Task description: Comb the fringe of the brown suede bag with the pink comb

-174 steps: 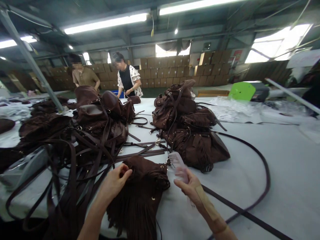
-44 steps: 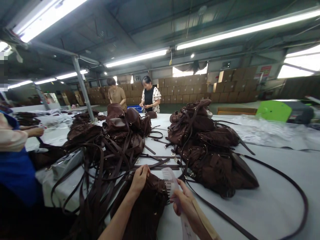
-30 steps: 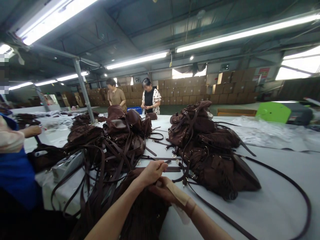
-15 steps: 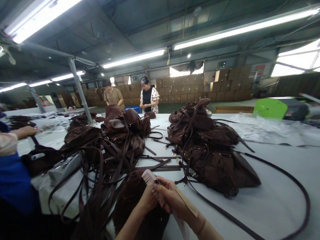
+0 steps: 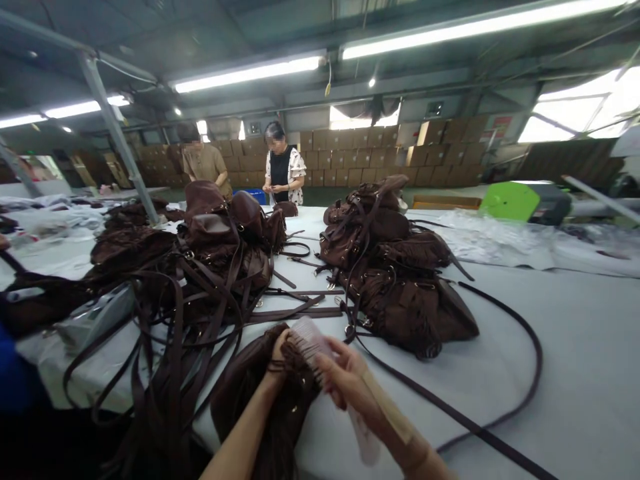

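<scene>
A brown suede fringed bag (image 5: pixel 250 393) lies at the near edge of the grey table (image 5: pixel 550 347). My left hand (image 5: pixel 278 363) is closed on the bag's fringe near its top. My right hand (image 5: pixel 345 377), with a tan plaster along the wrist, grips a pale pink comb (image 5: pixel 306 339) whose teeth rest against the fringe beside my left hand.
Two heaps of brown bags (image 5: pixel 395 267) (image 5: pixel 215 247) with long loose straps fill the table's middle. One strap (image 5: pixel 505 407) loops across the right. Clear plastic wrap (image 5: pixel 500 233) lies at the back right. Two people (image 5: pixel 283 167) (image 5: pixel 203 163) stand at the far end; a blue sleeve (image 5: pixel 13 373) shows at the left.
The view has tilted down slightly. My right hand has drawn the comb a little right and down along the fringe, while my left hand keeps its hold on the bag.
</scene>
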Demonstrator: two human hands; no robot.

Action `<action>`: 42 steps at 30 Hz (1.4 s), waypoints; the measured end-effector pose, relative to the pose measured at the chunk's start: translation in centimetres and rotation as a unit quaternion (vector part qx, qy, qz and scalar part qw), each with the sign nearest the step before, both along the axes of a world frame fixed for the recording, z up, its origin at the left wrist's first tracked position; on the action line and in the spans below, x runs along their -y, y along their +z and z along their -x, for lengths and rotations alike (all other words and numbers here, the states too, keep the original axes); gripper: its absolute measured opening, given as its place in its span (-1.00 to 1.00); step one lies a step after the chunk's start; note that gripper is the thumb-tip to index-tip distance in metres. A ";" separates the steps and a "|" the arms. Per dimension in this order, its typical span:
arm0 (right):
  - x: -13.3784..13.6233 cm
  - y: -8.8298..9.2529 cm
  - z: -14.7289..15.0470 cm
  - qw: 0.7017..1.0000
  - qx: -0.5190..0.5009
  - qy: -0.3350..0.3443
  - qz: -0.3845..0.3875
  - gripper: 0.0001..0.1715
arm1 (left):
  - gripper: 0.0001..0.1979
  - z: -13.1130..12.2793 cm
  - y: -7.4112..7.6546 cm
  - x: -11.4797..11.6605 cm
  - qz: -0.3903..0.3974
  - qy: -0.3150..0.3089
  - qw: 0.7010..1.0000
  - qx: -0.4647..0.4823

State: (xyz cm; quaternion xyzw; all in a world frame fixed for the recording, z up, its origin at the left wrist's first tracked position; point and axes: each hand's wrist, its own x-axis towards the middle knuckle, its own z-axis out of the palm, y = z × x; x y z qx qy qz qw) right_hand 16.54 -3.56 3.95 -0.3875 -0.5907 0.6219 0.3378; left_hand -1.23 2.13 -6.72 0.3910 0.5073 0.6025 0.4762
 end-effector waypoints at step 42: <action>-6.1 -0.7 -0.8 0.993 -0.115 -0.026 0.009 -0.42 | -0.61 0.5 8.6 2.4 0.000 -0.315 0.899 -0.304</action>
